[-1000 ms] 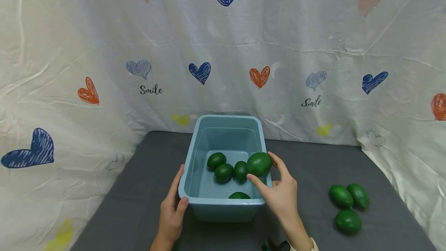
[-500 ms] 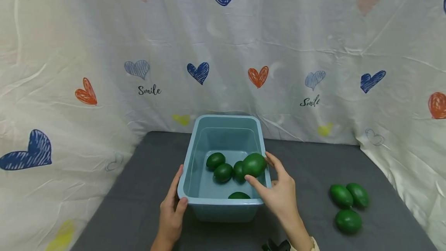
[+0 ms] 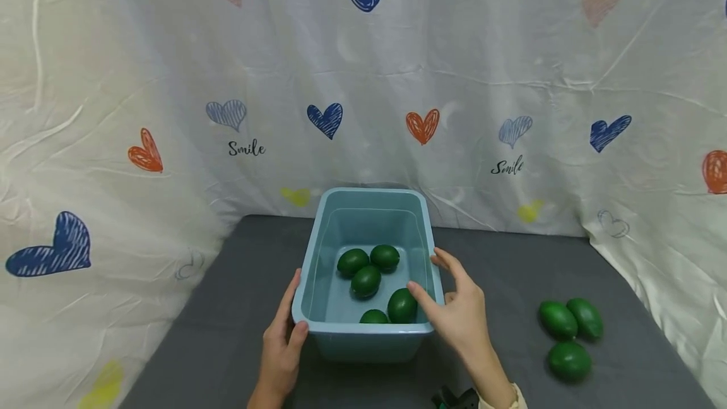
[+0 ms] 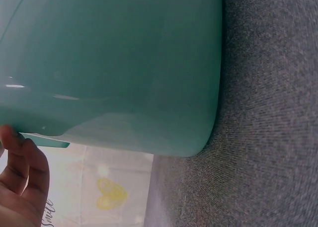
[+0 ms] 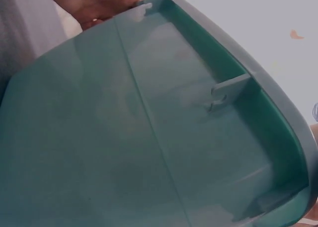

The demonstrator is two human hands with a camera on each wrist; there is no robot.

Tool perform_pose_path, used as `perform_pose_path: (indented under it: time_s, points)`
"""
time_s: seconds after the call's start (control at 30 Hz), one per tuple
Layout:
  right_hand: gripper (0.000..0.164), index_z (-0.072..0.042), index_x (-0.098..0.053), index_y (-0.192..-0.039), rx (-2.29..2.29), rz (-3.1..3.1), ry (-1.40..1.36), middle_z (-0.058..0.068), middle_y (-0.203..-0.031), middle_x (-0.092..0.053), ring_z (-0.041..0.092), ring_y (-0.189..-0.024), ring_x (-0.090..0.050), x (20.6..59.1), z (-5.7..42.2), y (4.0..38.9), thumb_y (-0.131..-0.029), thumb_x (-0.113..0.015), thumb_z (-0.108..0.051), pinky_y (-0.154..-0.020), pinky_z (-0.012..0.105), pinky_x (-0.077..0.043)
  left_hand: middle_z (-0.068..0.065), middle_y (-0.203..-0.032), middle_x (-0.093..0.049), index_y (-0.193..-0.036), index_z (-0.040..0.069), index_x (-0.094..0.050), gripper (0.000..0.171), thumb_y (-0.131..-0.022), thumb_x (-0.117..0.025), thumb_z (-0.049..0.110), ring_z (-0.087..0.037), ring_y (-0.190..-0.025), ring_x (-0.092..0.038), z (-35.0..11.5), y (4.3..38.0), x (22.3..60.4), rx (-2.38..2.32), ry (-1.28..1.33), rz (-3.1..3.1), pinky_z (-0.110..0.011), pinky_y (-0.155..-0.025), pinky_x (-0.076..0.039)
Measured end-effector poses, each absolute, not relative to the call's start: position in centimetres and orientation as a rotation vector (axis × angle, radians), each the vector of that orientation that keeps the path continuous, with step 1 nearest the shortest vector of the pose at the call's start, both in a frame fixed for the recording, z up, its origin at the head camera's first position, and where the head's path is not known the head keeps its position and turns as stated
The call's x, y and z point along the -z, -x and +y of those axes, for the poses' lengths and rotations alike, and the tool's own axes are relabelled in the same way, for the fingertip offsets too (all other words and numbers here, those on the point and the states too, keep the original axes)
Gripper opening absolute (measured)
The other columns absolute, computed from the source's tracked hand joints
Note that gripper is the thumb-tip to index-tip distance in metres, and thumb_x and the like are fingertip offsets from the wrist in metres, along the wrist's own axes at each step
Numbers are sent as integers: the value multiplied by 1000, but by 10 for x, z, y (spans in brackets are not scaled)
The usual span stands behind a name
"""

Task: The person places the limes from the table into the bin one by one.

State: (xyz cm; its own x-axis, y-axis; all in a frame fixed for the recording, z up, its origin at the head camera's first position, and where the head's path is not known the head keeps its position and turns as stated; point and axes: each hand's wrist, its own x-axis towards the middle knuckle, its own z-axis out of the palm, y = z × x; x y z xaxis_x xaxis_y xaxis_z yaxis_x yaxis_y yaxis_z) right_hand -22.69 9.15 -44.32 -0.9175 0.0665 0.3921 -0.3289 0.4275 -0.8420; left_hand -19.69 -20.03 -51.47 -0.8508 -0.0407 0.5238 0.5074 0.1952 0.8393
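A light blue plastic tub (image 3: 372,343) stands on the dark table, holding several glossy green, lime-like fruits (image 3: 366,281). My left hand (image 3: 279,349) grips its near left corner, thumb at the rim and fingers along the outer side; the left wrist view shows curled fingers (image 4: 36,167) at the rim. Over the right rim, my right hand (image 3: 459,311) has its thumb spread from its fingers with no fruit between them. The fruit (image 3: 402,305) nearest its thumb lies against the near right part of the tub. The near wall partly hides another fruit (image 3: 374,316).
To the right, three more limes (image 3: 569,360) lie close together on the dark tablecloth (image 3: 511,276). A pale curtain (image 3: 363,68) printed with hearts hangs behind the table. Something black (image 3: 454,397) sits by my right wrist at the bottom edge.
The right hand lowered a lime into the tub and let go of it; its fingers are now apart. Fruits in the tub have shifted, one rolling farther back. The left hand stays put.
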Motion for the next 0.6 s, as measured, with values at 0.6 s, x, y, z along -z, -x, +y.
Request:
perform_pose_path:
  time_s: [0.6]
  points:
    - [60, -10, -64, -144, -1286, -2368, -54, 10, -137, -70, -3, -35, -22, 455, 129, 226, -90, -87, -26, -40, 19, -27, -9, -173, -33, -169, 18, -30, 70, -106, -50, -4, -4, -155, -35, -197, 199, 516, 1664, 421, -2023, -11, -114, -33]
